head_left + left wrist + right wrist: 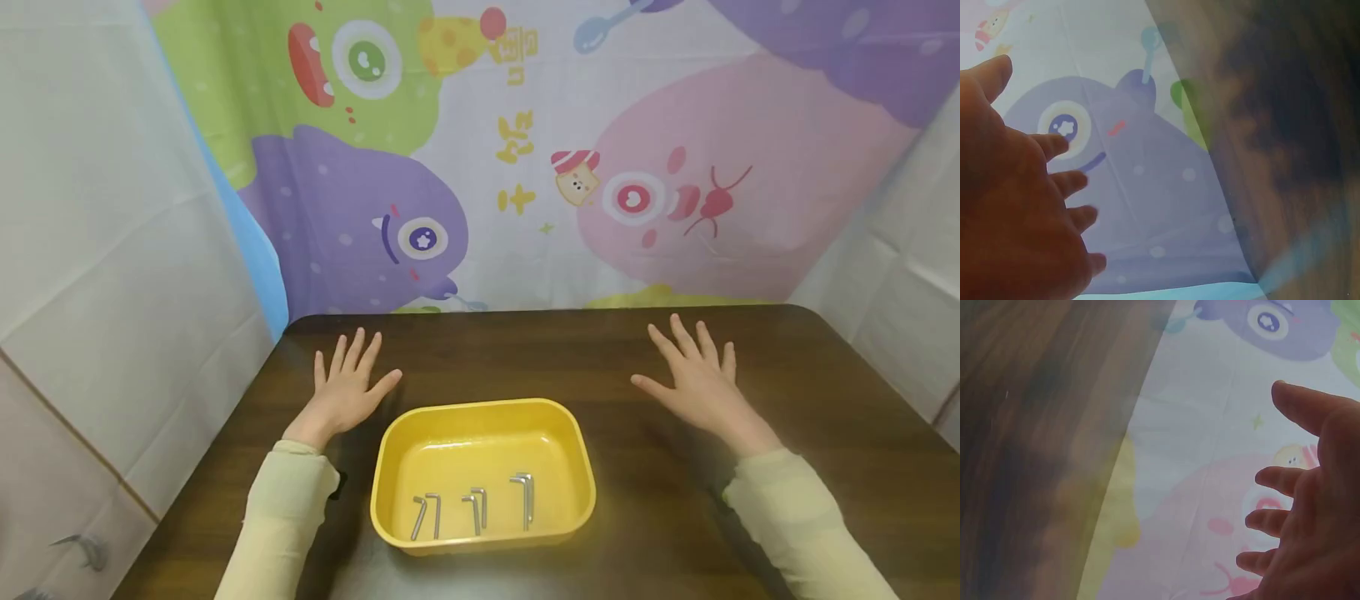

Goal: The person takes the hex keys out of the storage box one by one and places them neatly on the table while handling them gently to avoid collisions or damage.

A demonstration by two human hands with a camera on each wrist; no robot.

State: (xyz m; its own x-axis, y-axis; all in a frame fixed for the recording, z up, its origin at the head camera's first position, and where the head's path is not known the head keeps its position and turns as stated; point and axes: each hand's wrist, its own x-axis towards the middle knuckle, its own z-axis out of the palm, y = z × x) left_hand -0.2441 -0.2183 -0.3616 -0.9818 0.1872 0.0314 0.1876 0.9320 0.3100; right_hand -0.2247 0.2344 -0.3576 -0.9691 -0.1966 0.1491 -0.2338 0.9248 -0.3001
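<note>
My left hand [347, 398] is spread with straight fingers over the table, left of a yellow tray [480, 546]. My right hand [701, 387] is spread the same way, farther from the tray on its right. Neither holds anything. Inside the tray lie several L-shaped hex keys in three pairs: a left pair [437, 517], a middle pair [476, 515] and a right pair [527, 500]. In the left wrist view the left hand [1019, 187] has its fingers apart, and the right wrist view shows the right hand [1322, 512] likewise.
The dark wooden table [637, 517] ends at a cloth [540, 267] printed with cartoon monsters behind it. Pale sheeted walls [112, 183] stand at left and right. Light sleeves cover both forearms.
</note>
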